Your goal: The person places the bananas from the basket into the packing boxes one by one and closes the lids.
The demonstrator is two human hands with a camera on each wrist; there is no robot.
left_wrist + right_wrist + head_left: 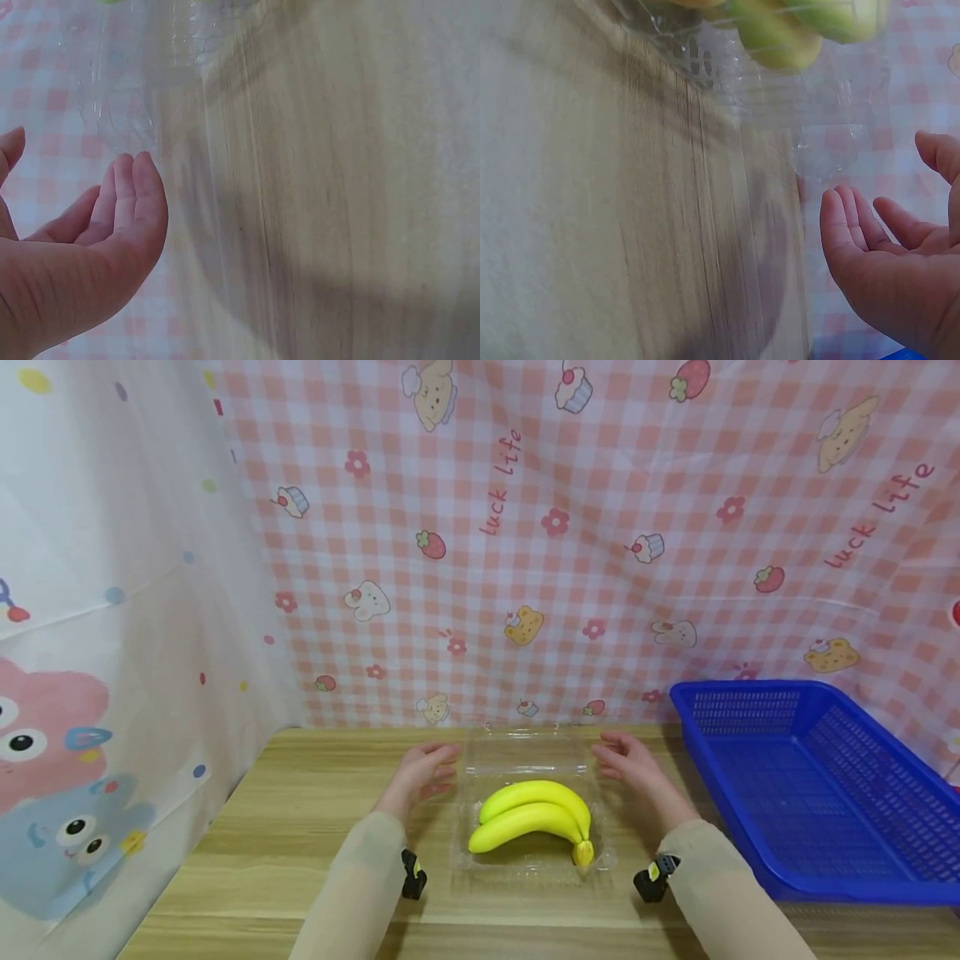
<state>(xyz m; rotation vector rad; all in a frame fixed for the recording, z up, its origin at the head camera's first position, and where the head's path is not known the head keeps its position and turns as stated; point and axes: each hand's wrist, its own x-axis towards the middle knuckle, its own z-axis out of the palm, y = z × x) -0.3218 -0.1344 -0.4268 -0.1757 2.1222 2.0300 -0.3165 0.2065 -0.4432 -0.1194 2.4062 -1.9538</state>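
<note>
Lying in the base of a clear plastic container (517, 865), two plump bananas (532, 817) are seen side by side on a wood-grained table (300, 827). Both are coloured a bright, even yellow, are curved with their backs toward the far side, and are joined on the right at a blunt, ridged stem end (582, 852) of a deeper yellow. In the right wrist view they are partly blurred and tinged with green. The thin, shiny lid (525, 752) is spread back behind the base. It is flanked by the left hand (422, 774) and the right hand (632, 766), whose fingers are gently bent and kept close together, with each thumb set apart; whether the lid is touched by the fingertips cannot be told. To the right, a blue basket (847, 810) is placed well apart from the bananas.
</note>
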